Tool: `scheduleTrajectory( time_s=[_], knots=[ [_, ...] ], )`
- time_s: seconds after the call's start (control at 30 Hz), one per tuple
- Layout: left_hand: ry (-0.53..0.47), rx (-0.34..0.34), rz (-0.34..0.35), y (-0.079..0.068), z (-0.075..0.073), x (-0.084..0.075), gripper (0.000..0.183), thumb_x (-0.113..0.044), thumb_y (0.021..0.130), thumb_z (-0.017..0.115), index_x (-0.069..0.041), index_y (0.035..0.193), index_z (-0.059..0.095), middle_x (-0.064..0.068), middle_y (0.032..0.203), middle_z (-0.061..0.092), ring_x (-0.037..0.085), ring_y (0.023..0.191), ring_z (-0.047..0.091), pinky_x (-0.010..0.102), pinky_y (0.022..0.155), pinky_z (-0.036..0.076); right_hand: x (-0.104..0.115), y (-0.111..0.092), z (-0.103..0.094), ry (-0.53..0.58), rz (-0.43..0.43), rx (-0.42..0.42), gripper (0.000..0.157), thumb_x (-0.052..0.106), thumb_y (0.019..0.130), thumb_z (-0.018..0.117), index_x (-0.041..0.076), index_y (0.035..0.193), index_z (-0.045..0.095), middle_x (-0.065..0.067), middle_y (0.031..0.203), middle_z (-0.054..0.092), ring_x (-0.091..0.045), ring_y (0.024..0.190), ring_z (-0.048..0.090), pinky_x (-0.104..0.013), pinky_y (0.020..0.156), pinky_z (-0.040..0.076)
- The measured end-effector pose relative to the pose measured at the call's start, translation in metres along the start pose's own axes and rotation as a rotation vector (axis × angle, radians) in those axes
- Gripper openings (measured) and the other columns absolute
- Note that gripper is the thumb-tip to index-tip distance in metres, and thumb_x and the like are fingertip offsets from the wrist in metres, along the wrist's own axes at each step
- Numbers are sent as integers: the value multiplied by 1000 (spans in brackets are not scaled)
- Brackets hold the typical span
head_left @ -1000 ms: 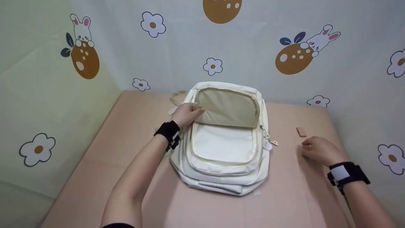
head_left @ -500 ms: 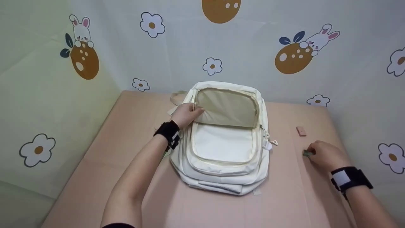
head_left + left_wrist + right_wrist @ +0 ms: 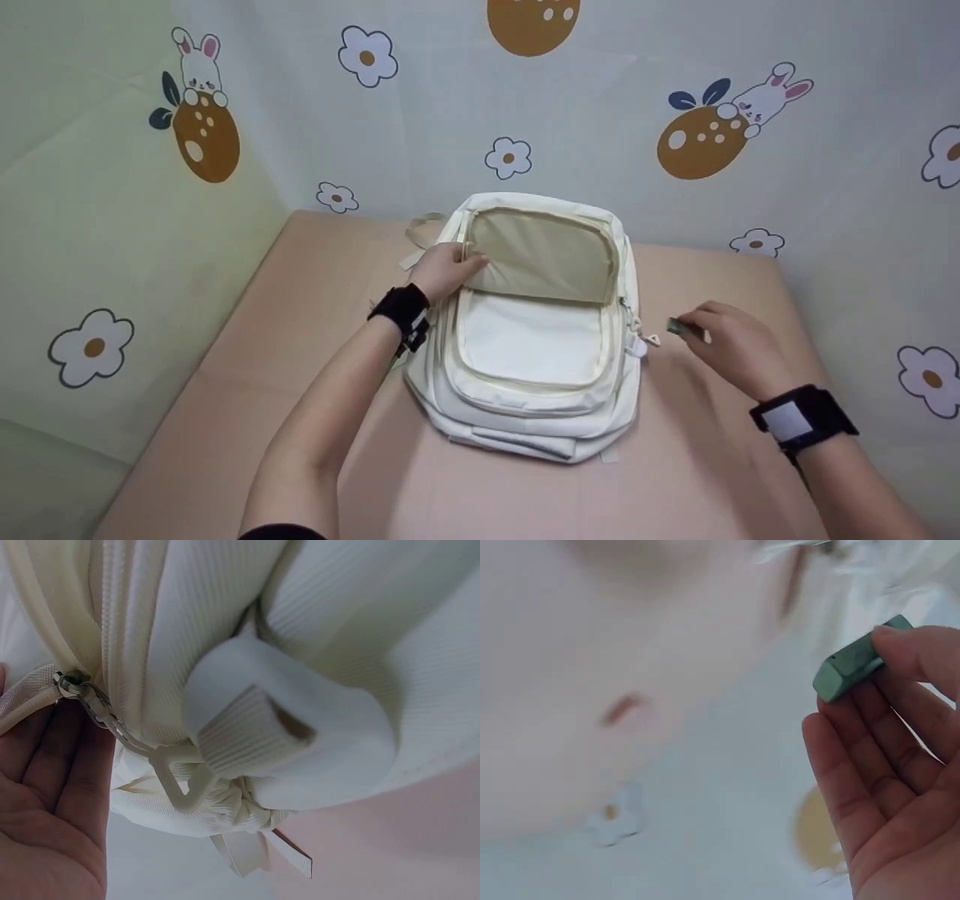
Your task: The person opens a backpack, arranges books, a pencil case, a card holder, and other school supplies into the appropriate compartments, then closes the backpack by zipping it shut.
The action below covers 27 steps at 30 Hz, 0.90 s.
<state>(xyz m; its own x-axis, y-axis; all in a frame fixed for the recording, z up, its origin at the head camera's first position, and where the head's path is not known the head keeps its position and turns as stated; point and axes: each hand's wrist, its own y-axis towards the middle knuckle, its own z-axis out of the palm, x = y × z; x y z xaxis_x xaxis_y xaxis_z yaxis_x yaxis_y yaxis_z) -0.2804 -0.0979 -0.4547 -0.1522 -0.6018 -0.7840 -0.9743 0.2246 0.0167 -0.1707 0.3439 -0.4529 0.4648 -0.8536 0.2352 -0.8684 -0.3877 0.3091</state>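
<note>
A cream backpack (image 3: 534, 420) lies on the table with its front pocket unzipped, showing a beige lining (image 3: 544, 251). My left hand (image 3: 444, 271) grips the left edge of the pocket's flap, thumb over the lining. In the left wrist view the fingers (image 3: 45, 765) lie behind the zipper edge, near a metal slider (image 3: 73, 682). Right of the backpack my right hand (image 3: 731, 345) is raised, pinching a small green block (image 3: 859, 660) with bevelled ends between thumb and fingers. A small pink block (image 3: 626, 709) lies on the table, blurred; in the head view the right hand hides it.
Triangular zipper pulls (image 3: 651, 340) hang at the backpack's right side, and a strap (image 3: 424, 231) sticks out at its upper left. The peach-covered table (image 3: 300, 420) meets patterned cloth walls (image 3: 420, 112) at the back and sides.
The green block has come into sight in my right hand's pinch. That hand has since lifted and moved left towards the backpack. My left hand keeps its place on the flap.
</note>
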Motion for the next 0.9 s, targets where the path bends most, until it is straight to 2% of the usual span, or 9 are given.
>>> scheduleTrajectory(
  time_s=[0.13, 0.2, 0.3, 0.43, 0.67, 0.9],
  knots=[
    [-8, -6, 0, 1, -2, 0, 45, -43, 101, 63, -17, 69, 43, -6, 61, 38, 13, 55, 38, 29, 56, 35, 45, 30, 10, -2, -220, -117, 19, 9, 86, 83, 5, 105, 79, -5, 92, 71, -19, 80, 66, -37, 65, 54],
    [-12, -10, 1, 1, -1, 0, 46, -43, 101, 63, -17, 68, 43, -6, 61, 38, 13, 55, 38, 29, 56, 35, 64, 44, 18, -5, -307, -131, 22, 8, 86, 83, 5, 107, 79, -6, 94, 71, -20, 83, 67, -37, 66, 55],
    [-21, -11, -1, 0, 0, -1, 46, -42, 100, 63, -18, 67, 42, -6, 60, 37, 12, 54, 37, 29, 55, 34, 87, 63, 34, -19, -379, -108, 23, 7, 85, 83, 4, 107, 78, -7, 96, 69, -24, 87, 67, -39, 70, 57],
    [-31, 5, -7, -1, 3, -3, 46, -42, 101, 63, -18, 67, 43, -7, 59, 35, 11, 52, 36, 28, 54, 33, 101, 79, 51, -59, -376, -71, 16, 9, 85, 84, 6, 99, 77, -6, 89, 65, -25, 82, 65, -41, 68, 56],
    [-17, 0, 6, 0, 4, -5, 45, -43, 100, 63, -18, 68, 45, -7, 61, 39, 12, 55, 39, 28, 55, 35, 104, 87, 64, -83, -316, -36, 4, 8, 89, 78, 7, 88, 75, -6, 81, 62, -29, 74, 64, -47, 63, 55],
    [-37, -3, -6, -1, 1, 0, 45, -43, 100, 64, -18, 68, 45, -7, 61, 39, 12, 55, 39, 28, 55, 35, 104, 89, 73, -107, -333, 8, 12, 1, 88, 75, 5, 78, 69, -7, 80, 61, -30, 69, 62, -46, 60, 54]
  ],
)
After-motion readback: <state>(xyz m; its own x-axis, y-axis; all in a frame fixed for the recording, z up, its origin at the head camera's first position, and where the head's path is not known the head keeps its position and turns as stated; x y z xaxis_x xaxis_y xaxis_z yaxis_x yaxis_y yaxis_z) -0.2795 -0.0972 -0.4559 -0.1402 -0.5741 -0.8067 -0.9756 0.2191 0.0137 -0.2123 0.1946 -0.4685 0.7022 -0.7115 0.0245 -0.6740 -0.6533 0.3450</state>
